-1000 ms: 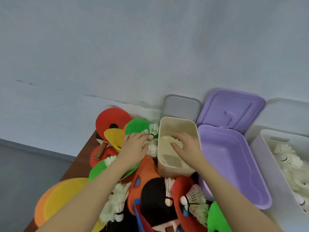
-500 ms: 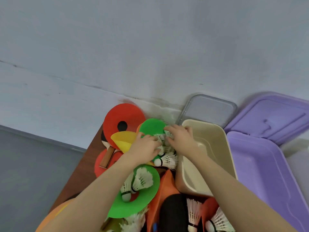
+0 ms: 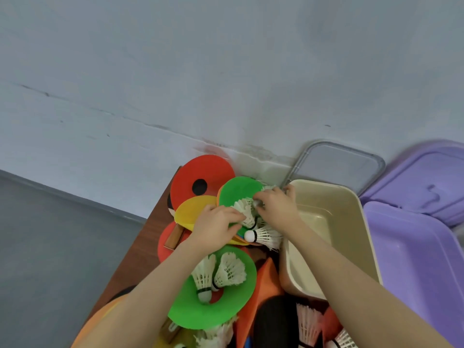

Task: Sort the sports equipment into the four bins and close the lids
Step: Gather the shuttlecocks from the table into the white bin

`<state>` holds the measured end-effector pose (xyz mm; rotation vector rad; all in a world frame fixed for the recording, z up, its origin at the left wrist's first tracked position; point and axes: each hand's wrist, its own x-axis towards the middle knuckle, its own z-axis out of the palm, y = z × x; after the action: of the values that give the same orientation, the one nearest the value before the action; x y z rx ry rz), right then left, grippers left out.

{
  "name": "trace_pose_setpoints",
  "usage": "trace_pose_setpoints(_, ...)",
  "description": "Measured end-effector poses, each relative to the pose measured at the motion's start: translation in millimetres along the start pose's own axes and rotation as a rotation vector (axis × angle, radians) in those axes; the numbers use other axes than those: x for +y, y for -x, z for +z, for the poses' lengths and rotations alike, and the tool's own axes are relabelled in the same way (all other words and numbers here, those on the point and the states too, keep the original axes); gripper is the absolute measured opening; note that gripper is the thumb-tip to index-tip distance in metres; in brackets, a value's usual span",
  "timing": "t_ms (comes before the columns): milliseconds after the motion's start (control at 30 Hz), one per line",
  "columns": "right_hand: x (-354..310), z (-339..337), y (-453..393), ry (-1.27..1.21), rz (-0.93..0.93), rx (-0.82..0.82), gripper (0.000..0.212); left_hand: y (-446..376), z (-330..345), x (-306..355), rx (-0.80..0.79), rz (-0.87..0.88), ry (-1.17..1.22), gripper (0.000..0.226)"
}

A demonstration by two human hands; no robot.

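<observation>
Pale blue wall up back, brown wooden table underneath, piled with gear along its far left corner.

Left hand: fingers curled, pinching the feather skirt of a white shuttlecock lying on the upper green disc. Right hand: fingers curled down onto the same little cluster of shuttlecocks, looks like gripping one by the cork end, though exactly what sits under the palm can't be told. Another loose shuttlecock just below both hands, cork pointing left, touching the beige bin.

Further out: two more shuttlecocks resting on a second green disc nearer the body, a red disc and yellow disc toward the far edge, a red paddle at the left edge. Beige bin open and looking empty, grey lid propped behind it. Purple bin right beside it, purple lid open too.

Step in hand, best guess: gathering shuttlecocks off the pile. Next move calls for lifting the bunch clear without crushing feathers and carrying it right to whichever bin takes them. Plenty of sorting left, no lids shut yet.
</observation>
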<state>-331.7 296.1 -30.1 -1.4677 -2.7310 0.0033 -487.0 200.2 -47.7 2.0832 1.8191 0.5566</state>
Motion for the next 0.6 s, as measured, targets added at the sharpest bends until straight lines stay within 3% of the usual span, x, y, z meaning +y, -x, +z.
trace_pose_setpoints(267, 0.7, -36.3, 36.1, -0.352, 0.089, 0.384, 0.015, 13.0, -15.0, 28.3, 0.383, -0.013, 0.355, 0.017)
trace_pose_setpoints(433, 21.1, -59.5, 72.6, -0.434, 0.095, 0.507, 0.025, 22.9, -35.0, 66.6, 0.536, 0.045, 0.345, 0.033)
trace_pose_setpoints(600, 51.4, -77.2, 122.8, -0.508, 0.076, 0.593, 0.024, 23.4, -41.6, 113.0, 0.579, 0.120, 0.253, 0.032)
